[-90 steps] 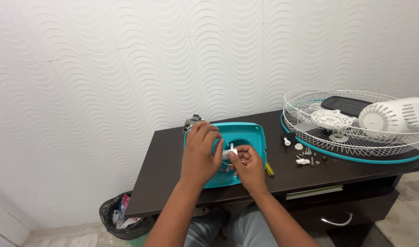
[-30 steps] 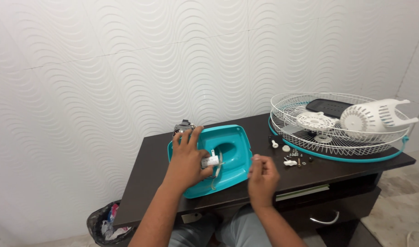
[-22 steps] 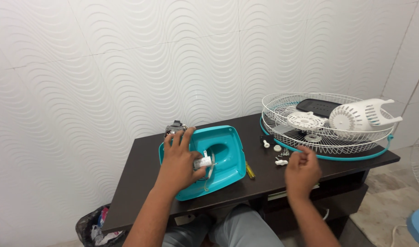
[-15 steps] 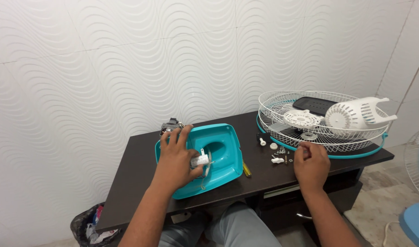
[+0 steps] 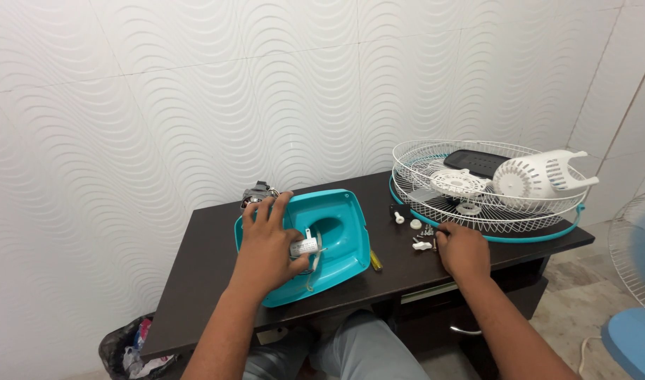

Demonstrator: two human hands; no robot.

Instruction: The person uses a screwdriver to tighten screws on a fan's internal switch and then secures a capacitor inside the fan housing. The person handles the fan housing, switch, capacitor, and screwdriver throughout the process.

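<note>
My left hand (image 5: 267, 246) rests on a teal plastic fan housing (image 5: 340, 232) on the dark desk (image 5: 203, 274). Its thumb and fingers pinch a small white part (image 5: 305, 246) with wires inside the housing. My right hand (image 5: 463, 250) lies on the desk to the right, fingers curled over a scatter of small white pieces and screws (image 5: 417, 233). I cannot tell whether it holds one of them.
A white wire fan guard (image 5: 477, 204) with a teal rim holds a white motor cover (image 5: 544, 176), a white disc and a black panel. A metal motor (image 5: 257, 193) sits behind the housing. A yellow-handled tool (image 5: 374, 260) lies on the desk. A bin (image 5: 125, 348) stands lower left.
My right hand left the white part in the housing and moved right across the desk to the small pieces near the guard. My left hand stayed on the housing.
</note>
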